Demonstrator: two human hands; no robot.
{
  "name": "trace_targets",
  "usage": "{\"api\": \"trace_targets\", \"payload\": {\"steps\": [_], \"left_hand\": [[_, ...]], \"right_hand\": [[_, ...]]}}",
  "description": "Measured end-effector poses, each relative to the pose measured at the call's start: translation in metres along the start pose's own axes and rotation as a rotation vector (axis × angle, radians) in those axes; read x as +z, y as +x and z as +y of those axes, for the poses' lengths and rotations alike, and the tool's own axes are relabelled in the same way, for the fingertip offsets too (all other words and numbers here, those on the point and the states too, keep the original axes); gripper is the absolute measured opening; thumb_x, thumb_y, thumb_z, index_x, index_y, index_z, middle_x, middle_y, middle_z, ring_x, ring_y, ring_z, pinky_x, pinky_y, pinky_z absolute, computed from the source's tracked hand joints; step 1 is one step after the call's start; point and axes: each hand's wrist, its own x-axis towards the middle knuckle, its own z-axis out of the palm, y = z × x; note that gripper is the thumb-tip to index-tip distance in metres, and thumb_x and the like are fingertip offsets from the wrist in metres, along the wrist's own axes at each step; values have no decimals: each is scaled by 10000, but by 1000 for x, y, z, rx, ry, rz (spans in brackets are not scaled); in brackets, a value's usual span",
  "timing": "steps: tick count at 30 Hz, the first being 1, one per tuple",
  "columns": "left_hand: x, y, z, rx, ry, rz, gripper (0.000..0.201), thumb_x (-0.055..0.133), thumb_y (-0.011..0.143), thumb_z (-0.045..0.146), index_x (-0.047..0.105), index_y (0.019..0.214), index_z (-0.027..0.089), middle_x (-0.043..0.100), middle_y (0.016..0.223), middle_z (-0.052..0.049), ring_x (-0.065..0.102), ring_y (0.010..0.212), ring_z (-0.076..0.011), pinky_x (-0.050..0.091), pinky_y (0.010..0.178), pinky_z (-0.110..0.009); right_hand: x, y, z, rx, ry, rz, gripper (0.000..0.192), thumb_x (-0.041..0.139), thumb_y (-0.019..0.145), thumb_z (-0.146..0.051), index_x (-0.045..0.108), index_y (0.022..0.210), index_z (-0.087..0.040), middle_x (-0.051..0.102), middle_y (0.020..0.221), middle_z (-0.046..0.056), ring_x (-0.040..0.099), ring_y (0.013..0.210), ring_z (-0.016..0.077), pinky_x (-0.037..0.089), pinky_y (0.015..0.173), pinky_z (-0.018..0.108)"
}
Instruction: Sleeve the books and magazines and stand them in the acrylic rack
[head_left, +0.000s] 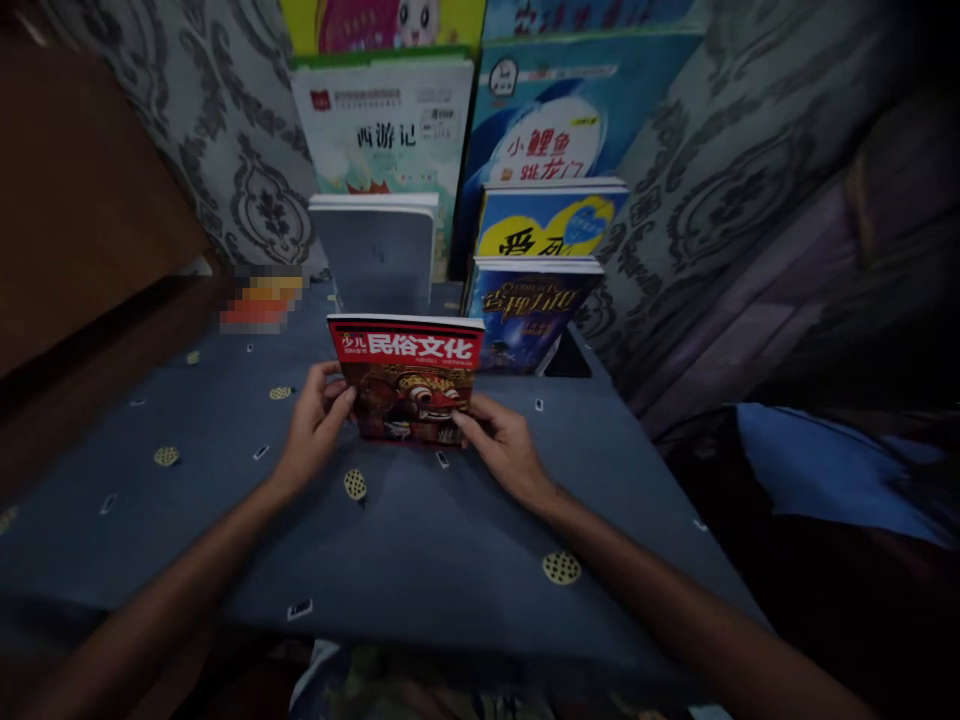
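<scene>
I hold a red magazine (407, 378) upright on the blue patterned cloth (420, 540), my left hand (315, 425) gripping its left edge and my right hand (504, 445) pinching its lower right corner. Just behind it stand a grey book (379, 255) on the left and a dark blue book (529, 315) on the right, with more books propped against the far patterned wall.

Blue cloth (420, 540) bare in front; upright books (525, 310) block behind; curtain (697, 200) closes right.

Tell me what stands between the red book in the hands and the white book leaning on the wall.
In the head view, a grey book stands between the red book and the white book.
</scene>
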Motion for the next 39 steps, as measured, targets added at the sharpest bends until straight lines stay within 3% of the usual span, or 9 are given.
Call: {"api": "trace_targets", "payload": {"steps": [5, 12, 15, 19, 24, 27, 31, 35, 39], "left_hand": [[-3, 9, -8, -216, -50, -86, 432, 679, 839, 548, 450, 1015, 227, 505, 574, 110, 420, 397, -67, 321, 389, -165], [-7, -7, -33, -437, 100, -329, 462, 623, 823, 586, 409, 1027, 230, 579, 628, 102, 444, 405, -75, 318, 386, -177], [-8, -6, -32, -414, 277, -391, 361, 540, 891, 490, 408, 1092, 221, 618, 638, 75, 538, 482, -117, 366, 459, -205], [-5, 0, -17, -311, 760, -465, 260, 506, 941, 321, 454, 1167, 201, 594, 614, 52, 623, 585, -189, 407, 564, -266], [7, 9, -6, -102, 1248, -453, 238, 511, 981, 297, 526, 1193, 188, 706, 1059, -113, 679, 997, -293, 493, 728, -347], [10, 18, -15, 83, 1259, -448, 278, 505, 986, 244, 524, 1252, 167, 650, 1254, -137, 604, 1181, -288, 509, 914, -385], [7, 24, -36, 107, 1190, -456, 290, 466, 1004, 221, 539, 1273, 139, 667, 1216, -138, 623, 1123, -273, 496, 971, -405], [6, 21, -48, 165, 1186, -423, 265, 425, 1024, 234, 602, 1201, 146, 678, 1185, -140, 624, 1083, -286, 492, 954, -435], [4, 19, -52, 207, 1131, -402, 261, 432, 1017, 224, 611, 1192, 149, 680, 1197, -138, 613, 1097, -286, 493, 949, -440]], "right_hand": [[0, 2, -10, 201, 180, -87, 303, 618, 906, -479, 663, 1004, -195, 666, 733, -16, 549, 512, 104, 437, 429, 210], [-7, -17, 5, 525, 233, -269, 538, 712, 787, -537, 540, 1154, -182, 724, 757, -14, 588, 484, 110, 501, 431, 231], [-8, -18, 11, 576, 204, -273, 655, 719, 769, -504, 496, 1281, -162, 706, 708, -36, 582, 453, 111, 490, 414, 227], [-8, -15, 10, 616, 136, -284, 730, 682, 816, -403, 416, 1434, -120, 635, 578, -82, 556, 399, 112, 454, 386, 209], [-12, -11, -1, 632, -10, -291, 692, 639, 876, -313, 393, 1494, -120, 578, 532, -100, 534, 382, 115, 418, 377, 209], [-15, -11, -4, 527, -221, -254, 607, 629, 897, -280, 468, 1462, -125, 588, 538, -81, 533, 403, 124, 408, 412, 229], [-12, -14, 1, 247, -512, -175, 401, 605, 927, -226, 629, 1324, -179, 670, 609, -29, 642, 561, 170, 477, 564, 273], [4, -10, 6, -50, -563, -205, 262, 520, 991, -225, 701, 1179, -200, 783, 953, 70, 735, 859, 220, 563, 779, 349], [29, 6, 5, -254, -582, -388, 347, 483, 1012, -266, 632, 1309, -163, 690, 1318, 144, 619, 1263, 266, 506, 1063, 452]]}}
